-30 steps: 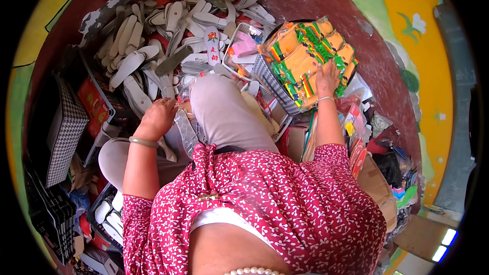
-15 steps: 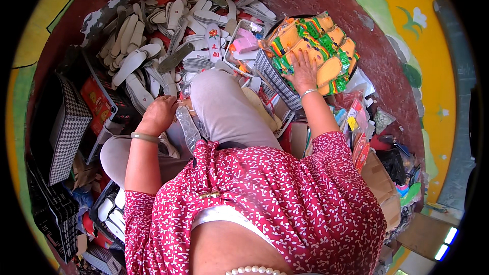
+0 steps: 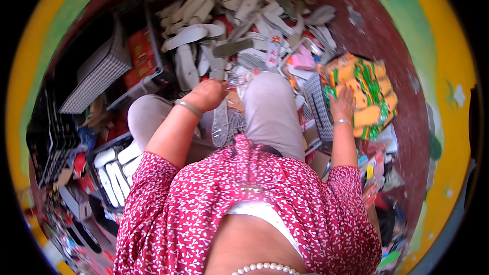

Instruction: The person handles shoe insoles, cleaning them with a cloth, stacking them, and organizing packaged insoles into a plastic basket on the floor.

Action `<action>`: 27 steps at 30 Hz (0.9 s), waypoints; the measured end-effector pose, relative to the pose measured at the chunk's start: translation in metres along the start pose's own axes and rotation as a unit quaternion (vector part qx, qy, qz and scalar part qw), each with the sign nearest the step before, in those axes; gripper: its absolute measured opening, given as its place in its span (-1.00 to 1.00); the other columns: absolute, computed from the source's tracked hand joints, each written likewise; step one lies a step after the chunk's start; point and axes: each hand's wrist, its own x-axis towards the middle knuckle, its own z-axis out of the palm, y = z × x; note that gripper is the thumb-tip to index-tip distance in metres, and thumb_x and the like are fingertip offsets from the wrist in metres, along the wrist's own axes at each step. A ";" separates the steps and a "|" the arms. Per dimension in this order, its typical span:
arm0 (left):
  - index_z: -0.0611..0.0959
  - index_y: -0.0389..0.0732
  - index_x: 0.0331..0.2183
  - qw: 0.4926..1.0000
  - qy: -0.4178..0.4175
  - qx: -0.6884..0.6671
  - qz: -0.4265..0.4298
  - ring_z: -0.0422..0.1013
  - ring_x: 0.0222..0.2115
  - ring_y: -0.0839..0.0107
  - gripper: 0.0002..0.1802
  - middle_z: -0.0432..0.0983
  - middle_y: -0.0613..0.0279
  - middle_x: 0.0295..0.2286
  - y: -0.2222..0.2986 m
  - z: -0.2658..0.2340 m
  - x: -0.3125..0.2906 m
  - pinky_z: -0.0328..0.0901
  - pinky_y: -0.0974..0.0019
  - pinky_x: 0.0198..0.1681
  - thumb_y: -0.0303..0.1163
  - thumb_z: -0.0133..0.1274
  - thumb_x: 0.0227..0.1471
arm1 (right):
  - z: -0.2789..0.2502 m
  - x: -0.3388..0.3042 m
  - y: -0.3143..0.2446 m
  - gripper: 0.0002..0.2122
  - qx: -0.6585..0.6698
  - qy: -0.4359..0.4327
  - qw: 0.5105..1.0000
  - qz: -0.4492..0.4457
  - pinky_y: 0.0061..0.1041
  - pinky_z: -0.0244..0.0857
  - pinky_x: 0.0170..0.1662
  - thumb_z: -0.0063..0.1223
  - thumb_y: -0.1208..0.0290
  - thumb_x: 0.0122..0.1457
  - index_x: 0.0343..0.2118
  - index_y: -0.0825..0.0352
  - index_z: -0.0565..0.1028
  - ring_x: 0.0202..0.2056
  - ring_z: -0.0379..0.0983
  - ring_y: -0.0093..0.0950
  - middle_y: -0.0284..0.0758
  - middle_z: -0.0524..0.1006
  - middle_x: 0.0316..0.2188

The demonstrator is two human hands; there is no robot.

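Note:
My right hand (image 3: 342, 104) lies palm down with fingers stretched on yellow insoles in green-and-orange printed packets (image 3: 371, 89). These packets fill a black-and-white checked box (image 3: 318, 107), heaped above its rim. My left hand (image 3: 207, 94) is over my bent leg, its fingertips beside the near end of a pale insole (image 3: 218, 67) and some crumpled clear plastic (image 3: 239, 77). Its fingers bend down and are blurred, so their grip is hidden. Below that hand, a clear patterned plastic sleeve (image 3: 220, 125) lies between my legs.
A large heap of white and grey insoles (image 3: 189, 36) spreads ahead, one with a red flower (image 3: 274, 46). Checked box lids (image 3: 99, 79) and a dark box with red packs (image 3: 141, 53) stand left. A black tray of white insoles (image 3: 114, 173) is nearer. A dark red wall (image 3: 402, 35) curves around.
The view has turned left, so the scene sits further right. My right hand has shifted toward the near left side of the packets. My left hand stays by the insole ends.

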 end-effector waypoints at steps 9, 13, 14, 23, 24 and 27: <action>0.58 -0.25 -0.34 0.995 -0.031 -0.057 -0.080 0.41 -0.25 0.04 -0.70 0.49 -0.06 -0.32 -0.044 0.026 -0.018 0.28 0.10 -0.16 -0.25 -0.09 -0.02 | -0.045 -0.002 -0.043 -0.28 -0.031 0.115 0.992 -0.048 -0.09 -0.28 0.20 -0.08 -0.05 0.06 0.21 0.22 -0.02 0.25 -0.26 -0.16 -0.09 -0.11 0.23; 0.61 -0.20 -0.35 0.994 -0.049 -0.022 -0.092 0.44 -0.28 0.05 -0.73 0.51 -0.03 -0.37 -0.042 0.032 -0.042 0.30 0.10 -0.19 -0.27 -0.08 -0.03 | -0.129 -0.024 -0.125 -0.44 0.179 0.360 0.878 -0.261 -0.14 -0.21 0.19 -0.11 0.10 0.14 0.15 0.29 0.14 0.21 -0.11 -0.12 -0.11 0.00 0.20; 0.60 -0.18 -0.33 0.995 -0.021 0.004 -0.097 0.44 -0.29 0.07 -0.74 0.52 0.04 -0.36 -0.043 0.042 -0.047 0.29 0.11 -0.18 -0.30 -0.09 -0.03 | -0.155 -0.042 -0.153 -0.46 0.198 0.373 0.857 -0.295 -0.14 -0.20 0.19 -0.14 0.12 0.16 0.13 0.33 0.15 0.20 -0.07 -0.12 -0.11 0.05 0.18; 0.44 -0.24 -0.12 0.915 0.402 -0.006 -0.048 0.17 0.05 0.15 -0.57 0.30 0.01 -0.05 0.002 0.022 -0.241 0.00 0.02 0.11 -0.32 0.00 -0.08 | -0.183 -0.117 -0.260 -0.66 0.214 0.329 0.709 -0.586 -0.09 -0.11 0.14 -0.15 0.35 0.18 0.01 0.35 0.31 0.12 0.15 -0.19 -0.16 0.26 0.08; 0.44 -0.24 -0.13 0.905 0.415 0.017 -0.089 0.18 0.04 0.14 -0.57 0.30 -0.02 -0.06 -0.001 0.036 -0.264 0.03 0.03 0.10 -0.33 0.04 -0.10 | -0.178 -0.116 -0.265 -0.67 0.220 0.312 0.698 -0.606 -0.10 -0.10 0.14 -0.15 0.37 0.18 0.00 0.34 0.32 0.12 0.16 -0.20 -0.16 0.26 0.07; 0.44 -0.28 -0.12 0.889 0.407 -0.010 -0.211 0.24 -0.04 0.06 -0.59 0.32 -0.05 -0.09 -0.001 0.085 -0.311 0.16 0.12 0.01 -0.38 0.02 -0.07 | -0.179 -0.123 -0.277 -0.70 0.233 0.277 0.677 -0.641 -0.13 -0.07 0.14 -0.12 0.51 0.13 -0.05 0.34 0.38 0.08 0.23 -0.26 -0.17 0.33 0.02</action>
